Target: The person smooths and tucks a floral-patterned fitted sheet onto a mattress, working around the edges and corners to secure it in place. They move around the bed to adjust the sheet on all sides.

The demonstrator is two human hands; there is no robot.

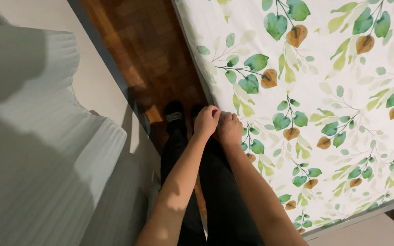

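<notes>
2 hands: left point(206, 120) | right point(230, 129) | gripping leaf-print sheet point(324, 91) edge

This was a bedroom in a home. A bed point(324, 114) covered in a white sheet printed with green and orange leaves stood on a dark wooden parquet floor point(147, 50), and a pale pleated curtain point(37, 150) hung against a plain wall point(87, 77) beside it.

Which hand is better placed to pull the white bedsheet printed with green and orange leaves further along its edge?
Probably the right hand: it rests on the leaf-printed white bedsheet itself, while the left hand sits at the outer edge above the wooden floor.
</notes>
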